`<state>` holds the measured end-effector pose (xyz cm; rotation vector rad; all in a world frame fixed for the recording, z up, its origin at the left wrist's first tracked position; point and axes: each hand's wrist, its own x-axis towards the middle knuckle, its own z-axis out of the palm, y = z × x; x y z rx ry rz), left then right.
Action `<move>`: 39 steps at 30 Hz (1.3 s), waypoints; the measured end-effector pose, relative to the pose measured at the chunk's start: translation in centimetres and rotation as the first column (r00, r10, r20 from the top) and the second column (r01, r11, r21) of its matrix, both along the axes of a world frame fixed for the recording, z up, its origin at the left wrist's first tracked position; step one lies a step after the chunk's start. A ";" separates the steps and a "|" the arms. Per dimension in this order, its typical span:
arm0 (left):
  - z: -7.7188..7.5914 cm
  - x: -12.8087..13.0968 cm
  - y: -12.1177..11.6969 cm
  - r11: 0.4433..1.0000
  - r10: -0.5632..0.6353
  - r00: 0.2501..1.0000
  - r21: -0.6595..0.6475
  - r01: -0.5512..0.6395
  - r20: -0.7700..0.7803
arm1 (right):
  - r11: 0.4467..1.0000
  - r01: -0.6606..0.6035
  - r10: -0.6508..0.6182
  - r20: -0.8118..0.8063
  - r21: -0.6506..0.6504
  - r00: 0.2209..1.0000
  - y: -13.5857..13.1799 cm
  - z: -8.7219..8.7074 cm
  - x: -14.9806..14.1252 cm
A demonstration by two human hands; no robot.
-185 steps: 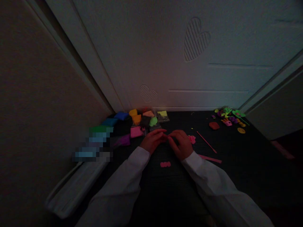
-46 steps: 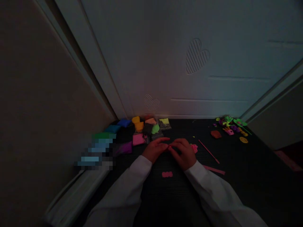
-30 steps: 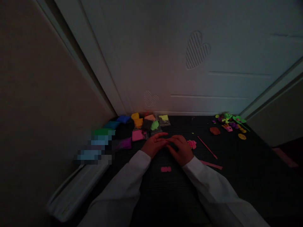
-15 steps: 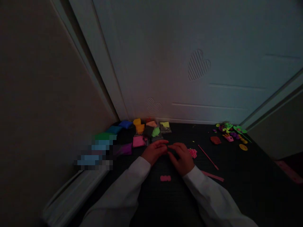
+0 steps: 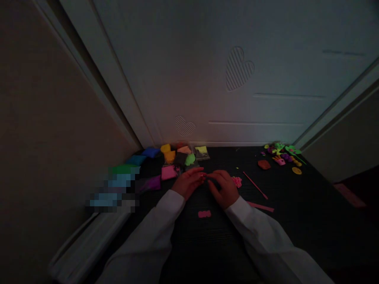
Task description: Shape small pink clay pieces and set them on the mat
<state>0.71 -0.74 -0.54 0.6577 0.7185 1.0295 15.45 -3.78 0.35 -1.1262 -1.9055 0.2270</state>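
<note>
My left hand (image 5: 188, 184) is closed, with a small pinkish-red piece of modelling clay (image 5: 203, 176) at its fingertips. Opposite it, my right hand (image 5: 224, 189) has its fingertip touching that clay, while a gap shows between its thumb and forefinger. On the dark tabletop nearer me lies a pink row of joined flat clay discs (image 5: 204, 214). Just right of my right hand sits a bumpy pink clay cluster (image 5: 237, 182), partly covered by the hand. The clay piece is small and dim, so its exact shape is hard to make out.
Bags of coloured clay, including a pink one (image 5: 169, 172), line the back left. A thin pink stick tool (image 5: 255, 185) and a flat pink tool (image 5: 262, 206) lie right. Finished clay pieces (image 5: 284, 154) cluster at the back right. A whitish long case (image 5: 94, 240) lies left.
The view has shifted a little with my head. Half a second ago my fingertips were slightly apart; now my right fingertip meets the clay at my left fingers. The disc row stays put.
</note>
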 end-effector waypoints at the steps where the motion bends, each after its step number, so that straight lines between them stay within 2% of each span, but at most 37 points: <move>1: 0.0 0.0 0.0 1.000 0.005 1.000 -0.004 -0.005 -0.001 | 1.000 0.000 0.000 0.002 0.000 1.000 0.0 0.0 0.0; 8: -0.1 -0.1 0.1 1.000 0.010 1.000 -0.008 -0.010 -0.014 | 1.000 0.008 -0.008 0.016 -0.014 1.000 -0.1 -0.1 -0.1; 13: -0.2 0.0 0.0 0.999 -0.033 0.999 0.014 0.034 -0.029 | 1.000 -0.006 0.007 0.021 -0.025 1.000 -0.1 -0.1 -0.1; 39: -0.2 -0.4 0.1 1.000 -0.018 0.998 0.009 0.017 0.054 | 0.998 -0.015 0.018 0.045 -0.068 0.999 -0.2 0.1 0.0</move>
